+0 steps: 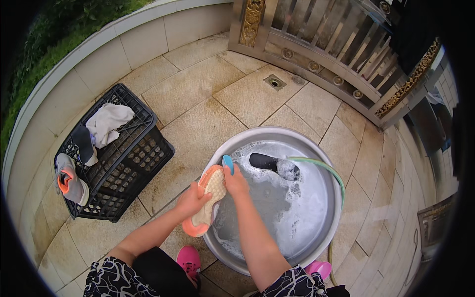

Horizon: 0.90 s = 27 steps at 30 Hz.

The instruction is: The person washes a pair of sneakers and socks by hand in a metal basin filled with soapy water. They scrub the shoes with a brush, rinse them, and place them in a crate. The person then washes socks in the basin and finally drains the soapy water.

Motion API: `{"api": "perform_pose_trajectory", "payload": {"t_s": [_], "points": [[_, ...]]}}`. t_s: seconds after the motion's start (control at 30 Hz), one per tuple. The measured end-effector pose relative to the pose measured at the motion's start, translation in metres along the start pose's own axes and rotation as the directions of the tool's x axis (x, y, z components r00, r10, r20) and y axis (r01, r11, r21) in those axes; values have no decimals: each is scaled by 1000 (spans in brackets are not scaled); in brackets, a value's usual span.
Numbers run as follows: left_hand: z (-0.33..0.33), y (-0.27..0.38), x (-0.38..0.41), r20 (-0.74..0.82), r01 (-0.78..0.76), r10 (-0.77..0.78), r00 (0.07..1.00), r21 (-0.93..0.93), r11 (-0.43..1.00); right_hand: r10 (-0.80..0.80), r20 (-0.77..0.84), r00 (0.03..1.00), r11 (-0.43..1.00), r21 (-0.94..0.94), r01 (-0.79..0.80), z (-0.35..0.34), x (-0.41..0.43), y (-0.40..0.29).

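My left hand (pixel 193 199) grips a shoe (pixel 206 211) with a pale, textured sole and orange ends, the sole turned up. My right hand (pixel 236 182) holds a blue-handled brush (pixel 228 164) against the shoe's upper side edge; its bristles are hidden. Both hands are over the left rim of a round metal basin (pixel 336 222) of sudsy water (pixel 256 208). A dark insole (pixel 263 161) floats in the foam, its other end covered by suds. The end of a green hose (pixel 315 160) reaches over the basin's right rim beside it.
An upturned black plastic crate (pixel 124 178) at left bears a grey and orange shoe (pixel 70 182), a dark insole (pixel 83 141) and a whitish cloth (pixel 107 120). A pink cup (pixel 320 268) stands by the basin. Beyond are a floor drain (pixel 275 82), metal gate (pixel 315 55) and low wall (pixel 144 41).
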<state>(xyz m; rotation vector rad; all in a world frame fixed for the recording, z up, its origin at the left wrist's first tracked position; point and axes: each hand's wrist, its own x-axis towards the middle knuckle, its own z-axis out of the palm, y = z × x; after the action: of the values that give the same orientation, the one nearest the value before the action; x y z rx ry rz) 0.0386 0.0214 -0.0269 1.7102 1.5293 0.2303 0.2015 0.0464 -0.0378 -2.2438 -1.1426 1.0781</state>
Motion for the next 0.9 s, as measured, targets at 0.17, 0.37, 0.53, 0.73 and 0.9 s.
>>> {"api": "perform_pose_trajectory", "payload": {"t_s": [0.17,0.37,0.53,0.73,0.9], "points": [[7,-12,-2,-54,-68,56,997,-257,964,-70,-18,997,886,458,70,43,-29,48],[5,-6,-8,-193,-216,121,974,-611,762,-5,273,962,569,792,-222,2,-55,5],[-82,34,-25,200,172,14,980,-876,450,-481,152,863,636,738,224,-38,-37,-41],[-86,-10,-24,256,225,5,967,-859,459,-659,412,630,751,404,522,-20,-31,-69],[-50,-34,-33,149,197,-193,970,-946,257,-404,-51,913,914,-76,400,-2,-56,-30]]}}
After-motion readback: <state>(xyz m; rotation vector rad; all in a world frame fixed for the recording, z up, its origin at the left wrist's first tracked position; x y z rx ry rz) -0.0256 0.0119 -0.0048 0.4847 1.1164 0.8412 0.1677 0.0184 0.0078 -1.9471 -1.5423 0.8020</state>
